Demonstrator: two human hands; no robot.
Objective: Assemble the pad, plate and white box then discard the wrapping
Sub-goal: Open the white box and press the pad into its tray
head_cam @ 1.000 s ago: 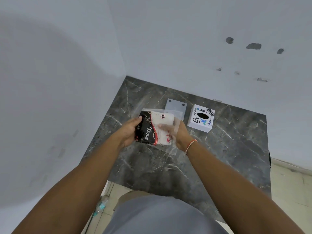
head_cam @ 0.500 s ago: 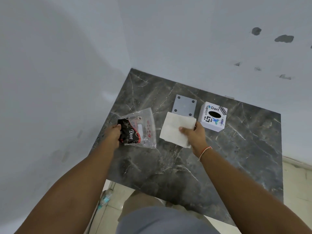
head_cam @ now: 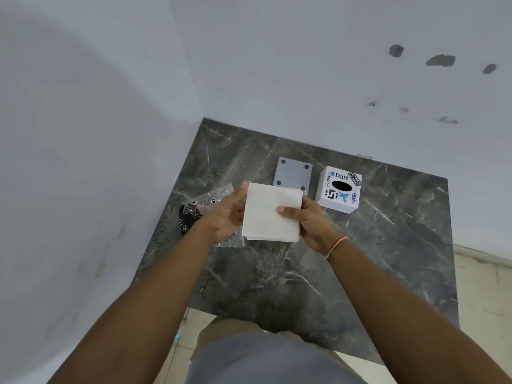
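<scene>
Both hands hold a white square pad (head_cam: 270, 213) above the dark marble table (head_cam: 388, 245). My right hand (head_cam: 307, 220) grips its right edge with the thumb on top. My left hand (head_cam: 228, 214) touches the pad's left edge with fingers spread. The clear and black printed wrapping (head_cam: 194, 210) lies on the table at the left, partly under my left hand. A grey square plate (head_cam: 293, 173) with a dark hole near each corner lies flat just beyond the pad. The white box (head_cam: 339, 189), with stickers and a black oval opening on top, stands to the plate's right.
The table sits in a corner, with white walls close at the left (head_cam: 97, 162) and at the back (head_cam: 332, 79). Pale floor tiles (head_cam: 482, 295) show past the table's right and near edges.
The pad came out of the wrapping in my right hand. My left hand laid the wrapping down at the table's left, then moved right to the pad's left edge.
</scene>
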